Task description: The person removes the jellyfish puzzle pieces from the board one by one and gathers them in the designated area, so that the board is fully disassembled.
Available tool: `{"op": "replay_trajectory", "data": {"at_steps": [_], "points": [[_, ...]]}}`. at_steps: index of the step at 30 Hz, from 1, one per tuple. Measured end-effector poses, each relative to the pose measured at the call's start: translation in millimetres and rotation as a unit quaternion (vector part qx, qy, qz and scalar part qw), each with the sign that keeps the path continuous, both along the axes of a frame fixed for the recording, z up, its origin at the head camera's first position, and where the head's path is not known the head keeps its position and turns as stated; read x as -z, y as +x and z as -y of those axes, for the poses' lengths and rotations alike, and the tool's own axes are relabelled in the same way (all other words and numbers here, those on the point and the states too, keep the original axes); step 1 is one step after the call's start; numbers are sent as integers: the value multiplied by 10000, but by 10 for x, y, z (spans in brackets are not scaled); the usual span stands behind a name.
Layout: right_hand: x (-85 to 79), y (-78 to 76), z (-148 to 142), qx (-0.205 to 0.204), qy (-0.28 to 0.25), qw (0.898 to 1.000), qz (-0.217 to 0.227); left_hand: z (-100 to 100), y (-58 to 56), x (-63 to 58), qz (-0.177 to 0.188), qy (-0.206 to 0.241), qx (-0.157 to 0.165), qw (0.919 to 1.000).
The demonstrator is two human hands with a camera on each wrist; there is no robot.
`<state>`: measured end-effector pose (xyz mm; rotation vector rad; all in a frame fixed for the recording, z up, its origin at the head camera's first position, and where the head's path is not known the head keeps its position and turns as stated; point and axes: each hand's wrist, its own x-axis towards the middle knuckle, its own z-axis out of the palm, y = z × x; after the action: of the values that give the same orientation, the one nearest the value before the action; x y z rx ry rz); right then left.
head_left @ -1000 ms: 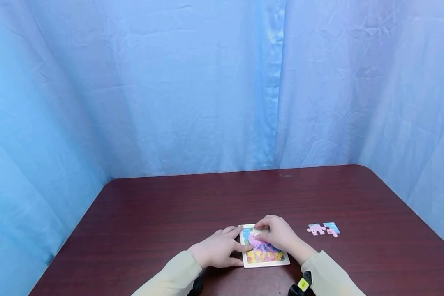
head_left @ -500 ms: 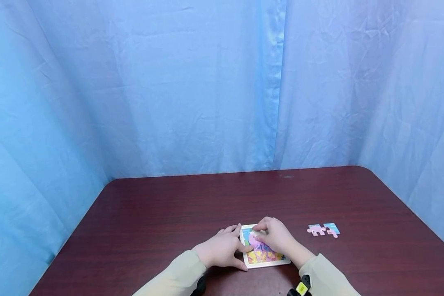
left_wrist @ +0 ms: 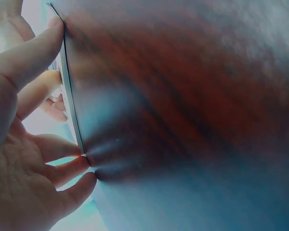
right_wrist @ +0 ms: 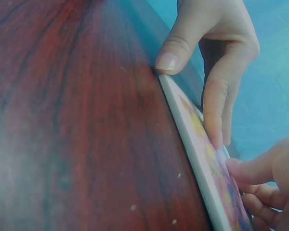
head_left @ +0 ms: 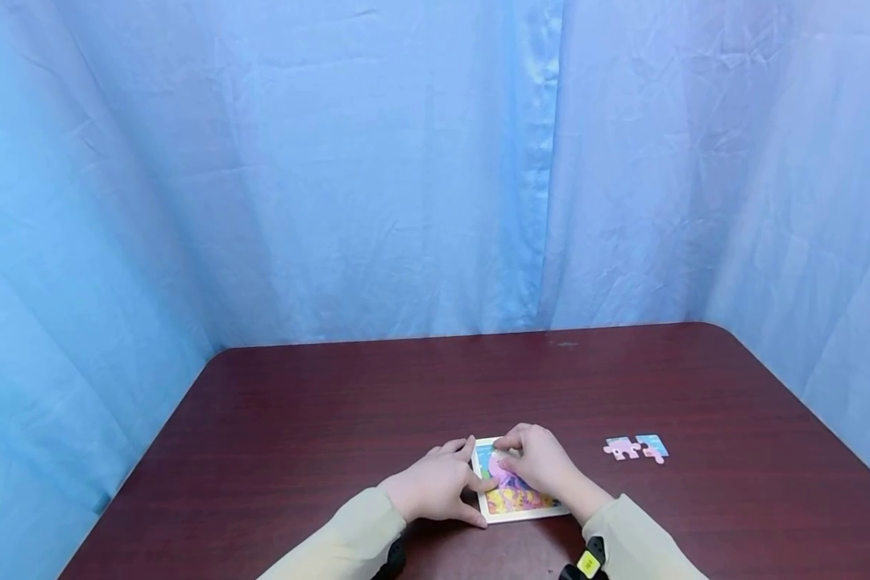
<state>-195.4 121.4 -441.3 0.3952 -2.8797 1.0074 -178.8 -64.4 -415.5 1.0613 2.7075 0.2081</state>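
Note:
A jigsaw puzzle in a white frame lies flat on the table, with a pink, yellow and blue cartoon picture. My left hand steadies its left side: the thumb touches the near left corner, one finger reaches onto the picture, and the others rest along the edge. Over the upper part of the picture, my right hand pinches a puzzle piece between thumb and index finger, low against the board; the fingers mostly hide that piece. In the right wrist view the right thumb sits right at the picture's surface.
Two loose puzzle pieces, a pink one and a blue-and-pink one, lie to the right of the frame. The dark red wooden table is bordered by blue curtains behind and at both sides.
My left thumb has shifted slightly right, onto the frame's near left corner. The right hand has moved slightly left over the picture; the loose pieces lie as before.

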Motion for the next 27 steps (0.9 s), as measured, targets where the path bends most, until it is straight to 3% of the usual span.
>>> {"op": "replay_trajectory", "data": {"at_steps": [11, 21, 27], "points": [[-7, -29, -52, -412, 91, 9991, 97, -4, -20, -4, -87, -83, 62, 9999], [21, -10, 21, -83, 75, 9999, -27, -4, -14, 8, -111, -97, 35, 9999], [-8, -33, 22, -27, -144, 9997, 173, -6, -15, 13, -93, -98, 35, 9999]]}}
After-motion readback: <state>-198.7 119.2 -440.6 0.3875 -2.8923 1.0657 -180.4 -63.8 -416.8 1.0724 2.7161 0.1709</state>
